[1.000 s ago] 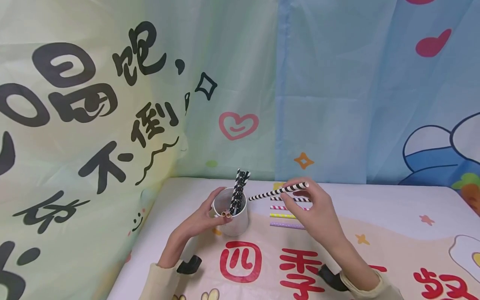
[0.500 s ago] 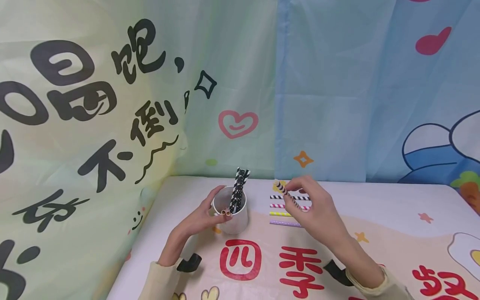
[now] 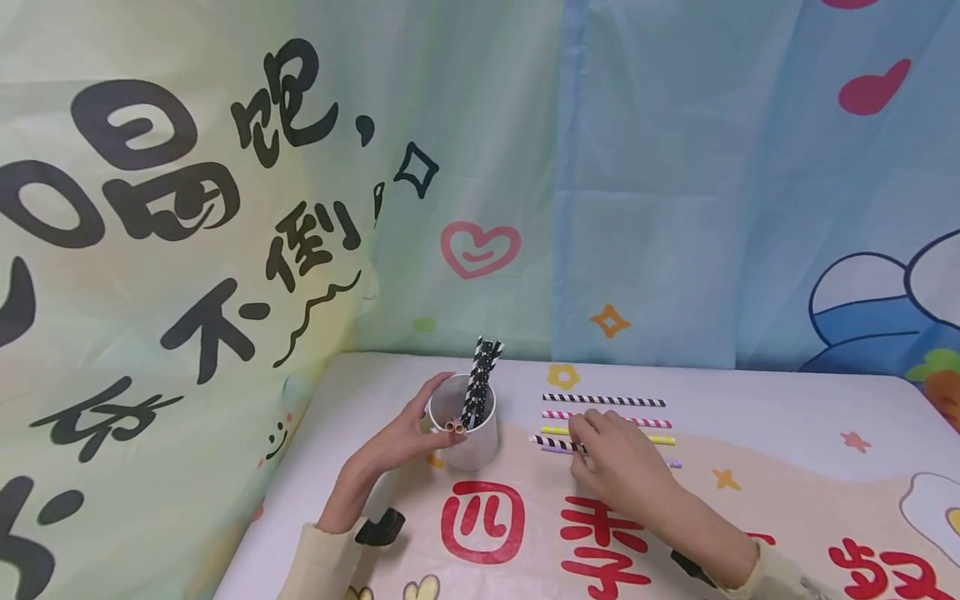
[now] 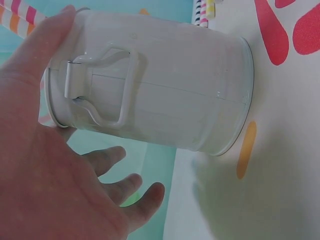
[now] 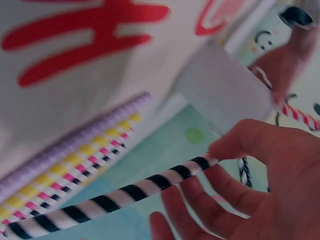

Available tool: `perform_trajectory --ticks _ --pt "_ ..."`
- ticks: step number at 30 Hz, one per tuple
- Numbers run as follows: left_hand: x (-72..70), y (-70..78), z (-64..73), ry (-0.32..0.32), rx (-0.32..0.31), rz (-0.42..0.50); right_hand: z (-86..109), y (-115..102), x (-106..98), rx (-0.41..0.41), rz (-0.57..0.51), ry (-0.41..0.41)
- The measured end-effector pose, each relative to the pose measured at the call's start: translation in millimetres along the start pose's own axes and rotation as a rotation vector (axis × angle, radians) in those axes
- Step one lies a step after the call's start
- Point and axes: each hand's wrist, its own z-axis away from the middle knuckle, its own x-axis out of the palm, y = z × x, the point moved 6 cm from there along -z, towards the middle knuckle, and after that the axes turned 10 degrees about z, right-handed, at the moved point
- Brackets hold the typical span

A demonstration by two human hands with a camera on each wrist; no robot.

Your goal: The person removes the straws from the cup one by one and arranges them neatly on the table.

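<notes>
And here we have black lettering (image 3: pixel 210 346) sweeping down the pale green backdrop (image 3: pixel 225 467) at left, blue drapes (image 3: pixel 660 167) hanging upper right, a printed white-and-beige tabletop (image 3: pixel 780 417) along the bottom

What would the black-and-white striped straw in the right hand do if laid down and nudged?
The striped straw would probably roll, being slim and round. It seems fairly stiff, showing no visible sag where the right hand pinches it. It is likely light too, given that thin build.

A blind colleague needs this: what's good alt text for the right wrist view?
A right hand pinches a black-and-white striped straw. Nearby lie four patterned straws in purple, yellow, pink and black; beyond, a left hand holds a white cup.
</notes>
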Motion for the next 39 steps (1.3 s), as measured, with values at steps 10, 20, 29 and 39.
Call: perform_trajectory --ticks 10,20,29,39 --pt "0.8 0.8 0.4 0.008 -0.006 -0.011 9.4 -0.4 34.2 0.0 0.156 -0.05" --pt "1.1 -0.8 -0.1 0.011 -0.029 -0.005 12.3 -2.9 44.9 -0.033 0.21 -0.044" --pt "0.9 -1.3 0.0 0.016 -0.032 -0.007 13.4 -5.9 46.3 -0.062 0.237 -0.005" --pt "1.7 -0.6 -0.1 0.008 -0.022 0.001 14.7 -5.9 49.8 -0.061 0.251 -0.008"
